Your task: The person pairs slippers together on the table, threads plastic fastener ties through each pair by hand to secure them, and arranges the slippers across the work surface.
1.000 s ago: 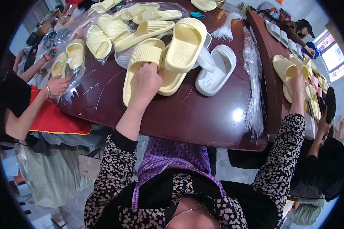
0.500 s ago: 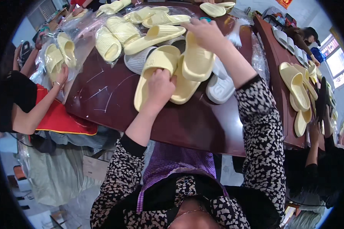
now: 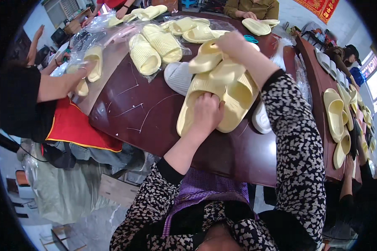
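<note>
My left hand (image 3: 208, 109) has its fingers tucked into the opening of a pale yellow slipper (image 3: 185, 118), closed on it. A matching slipper (image 3: 240, 106) lies right beside it on the dark red table (image 3: 142, 129). Above this pair, my right hand (image 3: 233, 44) grips two smaller-looking yellow slippers (image 3: 205, 62), slightly blurred; its fingertips are hidden behind them. A grey-white ribbed slipper (image 3: 178, 77) rests just left of the pair. Partly covered by my right sleeve, a white slipper (image 3: 261, 119) lies to the right.
Yellow slippers in clear bags (image 3: 161, 44) lie at the far left of the table. Teal scissors (image 3: 250, 39) lie beyond my right hand. A co-worker's arm (image 3: 67, 83) reaches over slippers at left. More slippers (image 3: 335, 113) line the right-hand table; another person sits across.
The right hand now holds two slippers; before, one hung plainly from it. The long slipper that lay at the upper left of the pair has left its place. My view has shifted.
</note>
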The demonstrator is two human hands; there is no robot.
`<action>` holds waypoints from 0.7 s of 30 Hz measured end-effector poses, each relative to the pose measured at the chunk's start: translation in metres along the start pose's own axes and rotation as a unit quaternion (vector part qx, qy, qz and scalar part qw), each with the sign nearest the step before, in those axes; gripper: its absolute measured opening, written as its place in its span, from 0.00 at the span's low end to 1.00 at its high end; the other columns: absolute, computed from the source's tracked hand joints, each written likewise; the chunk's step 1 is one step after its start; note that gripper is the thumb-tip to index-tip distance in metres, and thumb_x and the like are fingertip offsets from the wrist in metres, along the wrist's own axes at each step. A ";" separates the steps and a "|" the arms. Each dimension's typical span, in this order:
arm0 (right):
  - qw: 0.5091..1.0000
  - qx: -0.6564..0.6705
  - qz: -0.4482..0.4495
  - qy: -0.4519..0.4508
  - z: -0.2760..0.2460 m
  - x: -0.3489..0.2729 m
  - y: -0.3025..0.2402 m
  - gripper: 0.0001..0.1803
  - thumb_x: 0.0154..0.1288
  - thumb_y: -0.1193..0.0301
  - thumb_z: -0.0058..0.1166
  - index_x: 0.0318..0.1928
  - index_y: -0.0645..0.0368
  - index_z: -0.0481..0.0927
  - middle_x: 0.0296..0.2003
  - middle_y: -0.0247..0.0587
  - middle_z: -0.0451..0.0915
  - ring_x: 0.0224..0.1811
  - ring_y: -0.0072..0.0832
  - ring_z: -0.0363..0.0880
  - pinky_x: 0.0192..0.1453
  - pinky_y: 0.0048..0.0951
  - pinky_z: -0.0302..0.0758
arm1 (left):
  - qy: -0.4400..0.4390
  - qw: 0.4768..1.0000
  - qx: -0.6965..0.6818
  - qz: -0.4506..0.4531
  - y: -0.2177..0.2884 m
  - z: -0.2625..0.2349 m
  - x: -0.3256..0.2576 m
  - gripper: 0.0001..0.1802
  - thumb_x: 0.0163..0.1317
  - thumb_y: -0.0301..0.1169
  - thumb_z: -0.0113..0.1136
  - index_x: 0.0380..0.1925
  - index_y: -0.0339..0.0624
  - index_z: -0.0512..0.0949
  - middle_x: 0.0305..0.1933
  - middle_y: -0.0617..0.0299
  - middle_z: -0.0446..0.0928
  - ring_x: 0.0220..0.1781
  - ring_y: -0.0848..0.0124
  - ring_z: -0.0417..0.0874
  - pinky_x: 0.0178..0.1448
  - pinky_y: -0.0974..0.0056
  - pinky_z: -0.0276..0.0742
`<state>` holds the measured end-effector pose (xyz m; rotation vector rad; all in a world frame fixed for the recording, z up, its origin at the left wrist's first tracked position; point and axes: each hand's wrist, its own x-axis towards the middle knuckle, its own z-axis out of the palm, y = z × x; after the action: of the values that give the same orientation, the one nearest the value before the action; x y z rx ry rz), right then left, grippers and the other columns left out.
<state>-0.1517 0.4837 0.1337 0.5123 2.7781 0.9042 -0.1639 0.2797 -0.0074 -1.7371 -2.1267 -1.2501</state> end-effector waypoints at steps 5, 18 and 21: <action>0.987 -0.027 0.135 0.078 -0.031 -0.078 0.047 0.15 0.52 0.74 0.52 0.43 0.54 0.79 0.35 0.44 0.81 0.43 0.42 0.81 0.44 0.37 0.78 | 0.021 1.000 -0.009 0.021 -0.007 0.002 0.000 0.11 0.51 0.33 0.62 0.25 0.36 0.76 0.32 0.46 0.75 0.37 0.50 0.77 0.43 0.49 0.73; 0.973 -0.063 0.220 -0.017 0.088 -0.442 0.085 0.18 0.51 0.77 0.47 0.45 0.56 0.75 0.45 0.45 0.75 0.54 0.40 0.69 0.59 0.38 0.66 | -0.015 0.999 0.035 -0.030 -0.003 -0.006 0.003 0.13 0.54 0.36 0.61 0.24 0.36 0.75 0.31 0.46 0.75 0.37 0.49 0.77 0.44 0.49 0.73; 0.967 -0.064 0.247 -0.016 0.108 -0.472 0.112 0.17 0.52 0.78 0.47 0.45 0.55 0.76 0.47 0.43 0.75 0.55 0.40 0.69 0.60 0.40 0.65 | -0.029 0.997 0.029 -0.062 0.002 -0.005 0.007 0.14 0.54 0.37 0.61 0.25 0.35 0.75 0.31 0.45 0.75 0.37 0.48 0.77 0.43 0.49 0.73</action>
<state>0.3437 0.4498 0.1424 1.2175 2.5767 1.1439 -0.1660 0.2814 0.0009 -1.6607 -2.3107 -1.1678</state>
